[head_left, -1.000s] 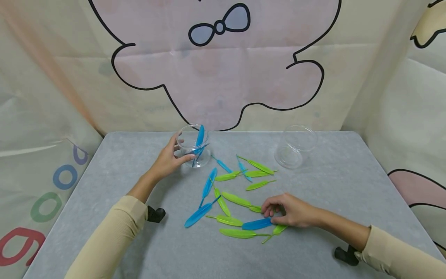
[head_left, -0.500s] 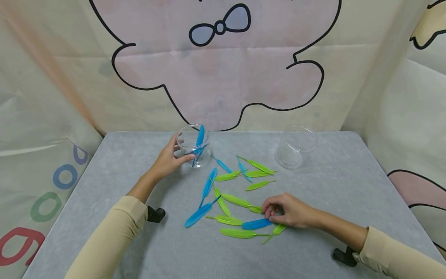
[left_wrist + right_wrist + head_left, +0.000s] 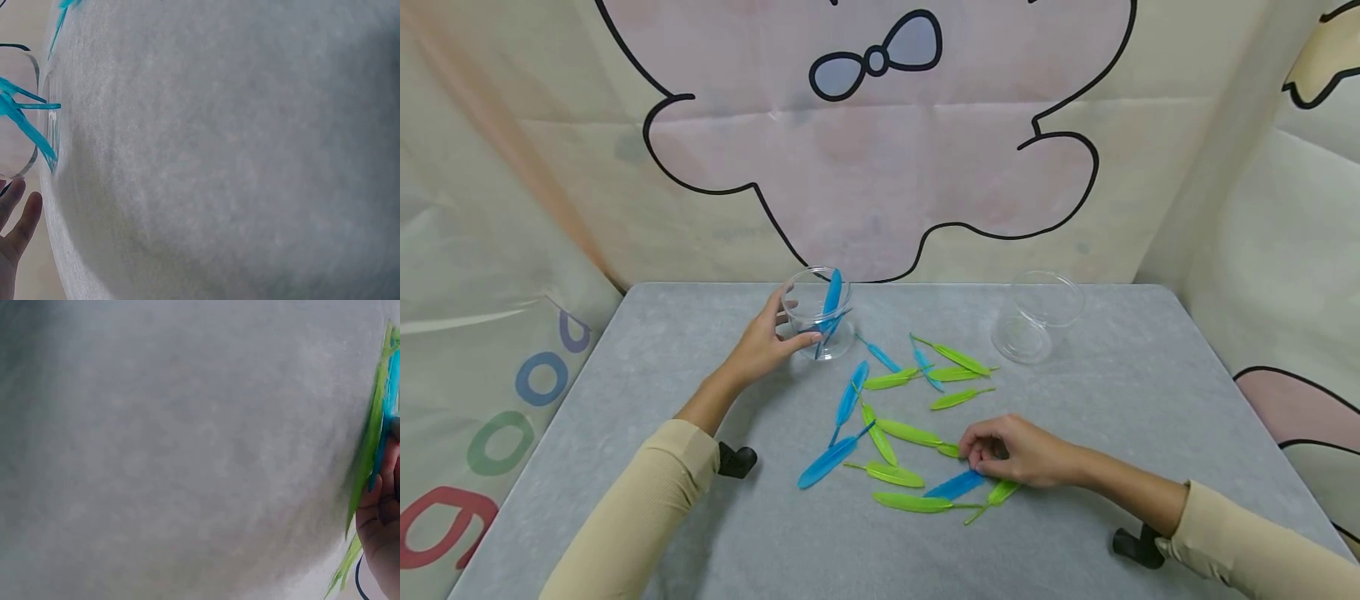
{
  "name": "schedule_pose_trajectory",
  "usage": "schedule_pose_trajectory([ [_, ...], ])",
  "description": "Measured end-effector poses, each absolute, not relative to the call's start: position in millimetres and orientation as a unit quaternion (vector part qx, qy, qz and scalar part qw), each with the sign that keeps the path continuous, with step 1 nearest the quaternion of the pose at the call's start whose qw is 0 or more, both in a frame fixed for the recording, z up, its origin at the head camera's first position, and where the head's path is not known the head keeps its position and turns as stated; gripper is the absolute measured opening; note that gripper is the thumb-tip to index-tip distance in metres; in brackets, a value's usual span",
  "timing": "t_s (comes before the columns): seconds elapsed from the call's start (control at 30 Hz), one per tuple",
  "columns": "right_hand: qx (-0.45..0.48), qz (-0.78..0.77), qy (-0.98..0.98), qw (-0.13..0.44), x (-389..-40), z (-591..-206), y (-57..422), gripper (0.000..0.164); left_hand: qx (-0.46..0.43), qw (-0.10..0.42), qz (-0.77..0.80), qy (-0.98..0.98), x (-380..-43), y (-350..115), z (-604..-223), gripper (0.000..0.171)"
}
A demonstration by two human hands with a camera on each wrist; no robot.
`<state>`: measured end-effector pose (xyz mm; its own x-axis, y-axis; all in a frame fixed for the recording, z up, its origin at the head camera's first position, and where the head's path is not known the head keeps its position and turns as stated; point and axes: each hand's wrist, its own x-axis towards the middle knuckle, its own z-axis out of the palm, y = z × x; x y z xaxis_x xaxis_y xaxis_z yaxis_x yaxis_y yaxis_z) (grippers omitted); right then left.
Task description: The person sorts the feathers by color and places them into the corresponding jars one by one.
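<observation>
My left hand (image 3: 758, 346) holds a clear cup (image 3: 803, 314) near the back edge of the table, thumb in front and fingers round its far side. A few blue feathers (image 3: 832, 293) stand in that cup; their quills also show in the left wrist view. At front right, my right hand (image 3: 1026, 452) pinches a blue feather (image 3: 953, 486) between thumb and fingers, low among green feathers. Beside that thumb lies a green feather (image 3: 1002, 492). From the right wrist, the pinched blue feather (image 3: 392, 381) overlaps a green one (image 3: 373, 428).
A second clear cup (image 3: 1022, 340) stands at the back right with nothing visible in it. Several green feathers (image 3: 910, 432) and blue feathers (image 3: 829, 463) lie scattered over the grey table (image 3: 820, 550). A printed cloth (image 3: 880, 150) hangs behind the table.
The blue feather at my right hand has turned, its free end swinging toward the table's front and partly behind a green feather. My left hand and the cup have stayed in place.
</observation>
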<state>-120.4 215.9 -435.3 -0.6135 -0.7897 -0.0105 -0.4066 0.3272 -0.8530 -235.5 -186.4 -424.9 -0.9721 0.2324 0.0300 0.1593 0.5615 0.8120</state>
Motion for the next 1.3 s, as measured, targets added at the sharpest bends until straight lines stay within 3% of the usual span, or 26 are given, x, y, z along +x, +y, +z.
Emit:
schedule_pose_trajectory([
  [1.3, -0.386, -0.393, 0.815, 0.179, -168, -367, 172, 0.015, 0.111, 0.043, 0.446, 0.887, -233, -187, -422, 0.096],
])
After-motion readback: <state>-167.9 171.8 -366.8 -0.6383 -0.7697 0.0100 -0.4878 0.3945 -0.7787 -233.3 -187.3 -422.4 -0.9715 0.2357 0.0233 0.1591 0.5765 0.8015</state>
